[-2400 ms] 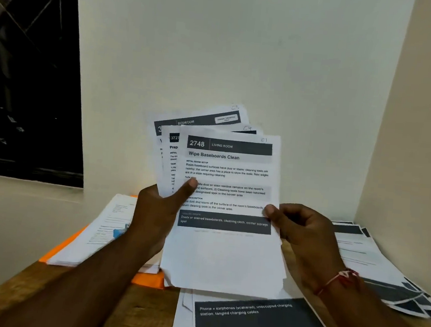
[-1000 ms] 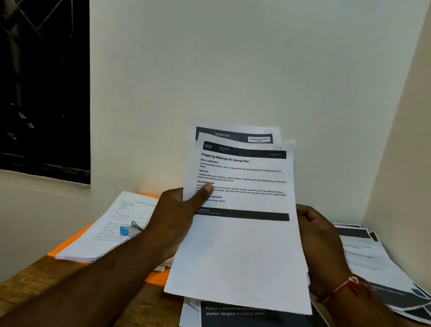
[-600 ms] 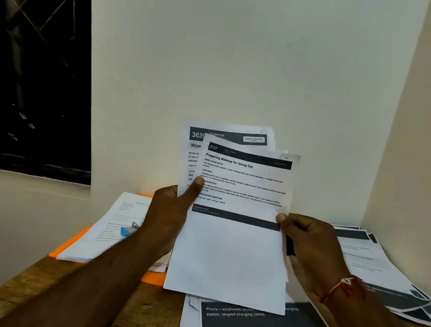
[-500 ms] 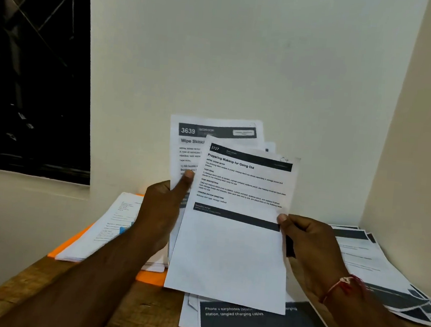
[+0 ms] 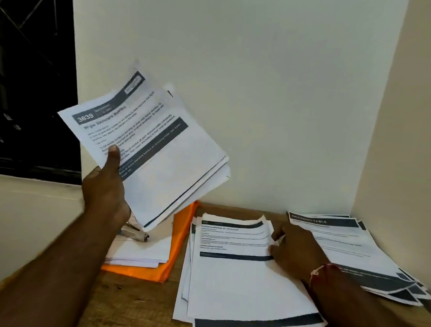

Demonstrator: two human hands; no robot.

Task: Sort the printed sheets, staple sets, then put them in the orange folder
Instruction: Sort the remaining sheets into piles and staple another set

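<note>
Left hand (image 5: 105, 192) raised, right hand (image 5: 296, 250) on the counter (image 5: 129, 304)
Left grips a tilted sheaf (image 5: 155, 153), thumb on top; right rests loose-fingered on the middle pile (image 5: 238, 277); orange folder (image 5: 178, 238) just beside.

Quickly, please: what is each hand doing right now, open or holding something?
Left hand: holds a raised bundle of sheets, thumb on front.
Right hand: touches the middle pile at its right edge; pinching or not cannot be told.

Your left hand (image 5: 104, 195) held a sheaf (image 5: 155, 153) above the folder (image 5: 178, 241) at left on the bench (image 5: 131, 307), stapler (image 5: 135, 234) on sheets (image 5: 144, 255) atop it, middle pile (image 5: 238, 282) to its right under your right hand (image 5: 295, 251), third pile (image 5: 345, 247) farthest right.
</note>
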